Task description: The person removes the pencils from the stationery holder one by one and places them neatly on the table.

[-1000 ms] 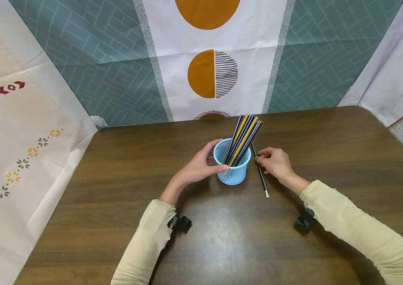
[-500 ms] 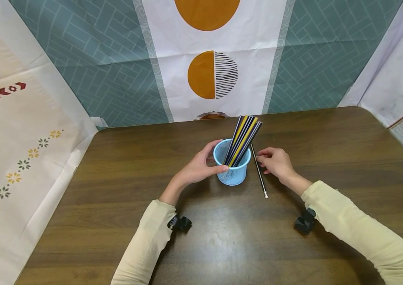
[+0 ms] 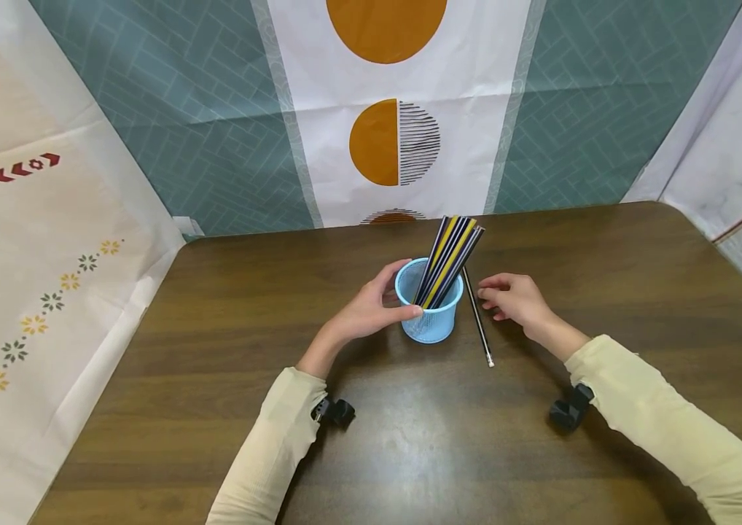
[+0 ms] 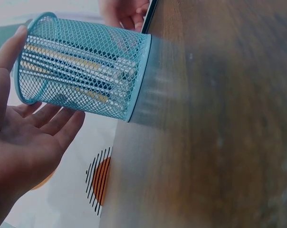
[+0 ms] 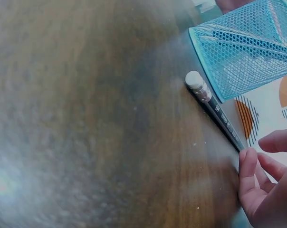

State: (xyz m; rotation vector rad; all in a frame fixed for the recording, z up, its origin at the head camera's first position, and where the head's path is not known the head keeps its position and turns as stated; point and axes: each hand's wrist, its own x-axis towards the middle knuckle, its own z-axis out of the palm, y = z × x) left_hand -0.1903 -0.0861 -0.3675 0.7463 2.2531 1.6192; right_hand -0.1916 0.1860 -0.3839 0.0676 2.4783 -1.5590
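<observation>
My left hand point(image 3: 371, 309) holds a light-blue mesh pencil cup point(image 3: 433, 327) from its left side, thumb at the near rim and fingers round the far side. The cup stands upright on the table; a bundle of black, yellow and striped pencils point(image 3: 451, 255) leans right in it. Just right of the cup lies a single black pencil point(image 3: 482, 335), its white eraser point(image 5: 195, 80) towards me. My right hand point(image 3: 517, 300) hovers low beside that pencil, fingers loosely bent and holding nothing. In the right wrist view the fingertips overlap the pencil's far part, so its tip is hidden there.
The brown wooden table point(image 3: 397, 437) ends at a back edge beyond the cup, where a patterned curtain point(image 3: 213, 146) hangs. Pale cloth point(image 3: 30, 277) hangs along the left side. Black wrist cameras point(image 3: 342, 413) are strapped below both hands.
My right hand has drawn slightly right, away from the loose pencil that its fingers were touching. The left hand and the cup have kept their place; the head view has tilted a little.
</observation>
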